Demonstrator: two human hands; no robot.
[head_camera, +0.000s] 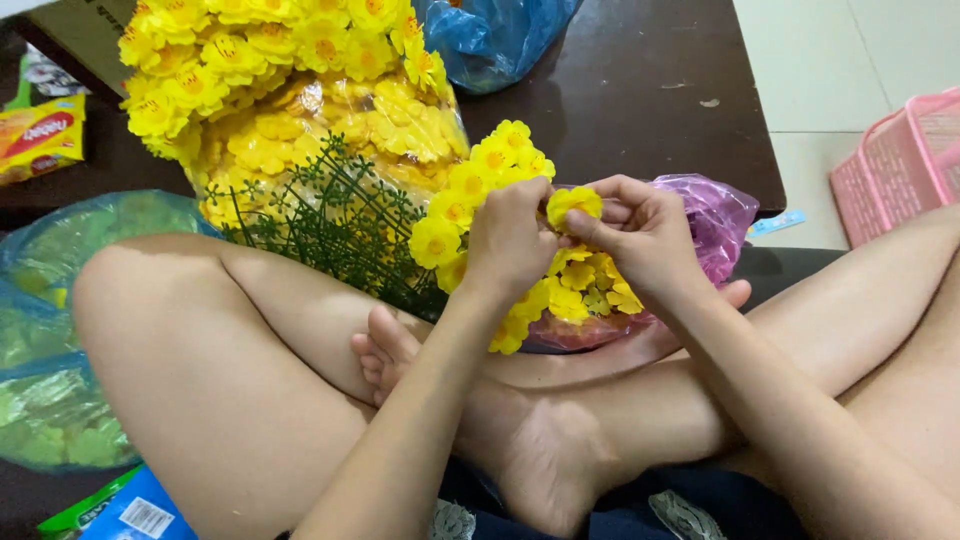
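- The left hand is closed, its fingertips pinched on a small yellow artificial flower held above the crossed legs.
- The right hand meets it from the other side; its thumb and forefinger pinch the same flower, so both grips are shut on it and the hands touch at the fingertips.
- Just left of the left hand, and running down behind it, is a stem of yellow blossoms; whether the left hand also holds this stem cannot be told.
- Under the hands lies a pink plastic bag with loose yellow flower heads in it, resting against the person's foot.
- Left of the hands stand green plastic stems, in front of a clear bag of yellow petals and a big bunch of finished yellow flowers.
- A dark brown desk sits behind, carrying a blue plastic bag.
- At far left lies a blue bag of green leaves; at far right, a pink basket on the tiled floor.
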